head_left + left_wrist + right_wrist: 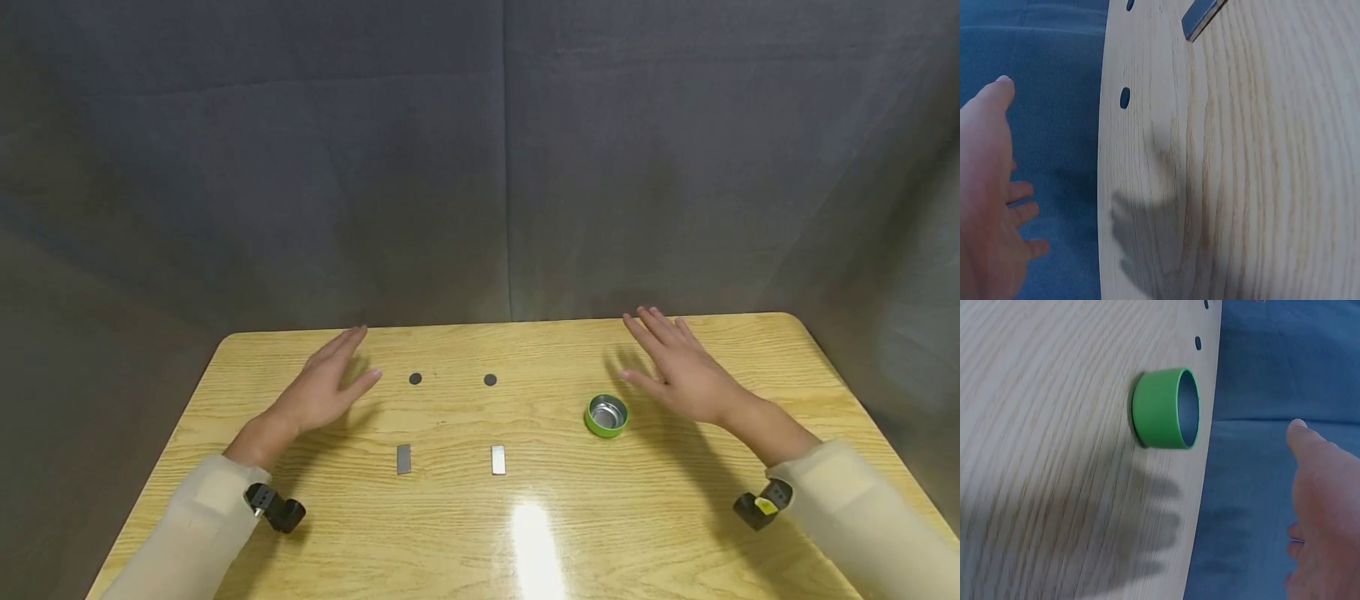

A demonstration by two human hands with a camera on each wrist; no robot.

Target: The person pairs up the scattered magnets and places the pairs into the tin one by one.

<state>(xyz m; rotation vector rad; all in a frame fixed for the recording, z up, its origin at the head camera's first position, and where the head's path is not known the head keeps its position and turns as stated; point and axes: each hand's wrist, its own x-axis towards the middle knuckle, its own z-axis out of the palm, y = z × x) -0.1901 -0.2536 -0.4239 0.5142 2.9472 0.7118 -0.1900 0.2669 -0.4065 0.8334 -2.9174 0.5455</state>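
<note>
My left hand [321, 392] hovers over the left part of the table, fingers straight and thumb spread, holding nothing. To its right lie two small black discs, a left disc [416, 378] and a right disc [490, 380]. Nearer to me are two thin rectangular plates, a grey plate [403, 459] and a shinier silver plate [498, 460]. My right hand [688, 379], fingers spread and holding nothing, is raised over the right side. Just left of it stands a small round bowl [606, 415], green outside and metallic inside; the right wrist view shows its green wall [1159, 409].
The wooden table [420, 533] has light grain and rounded far corners. A dark grey cloth curtain [510, 167] hangs behind its far edge and at both sides. A bright light reflection lies on the tabletop near the front middle.
</note>
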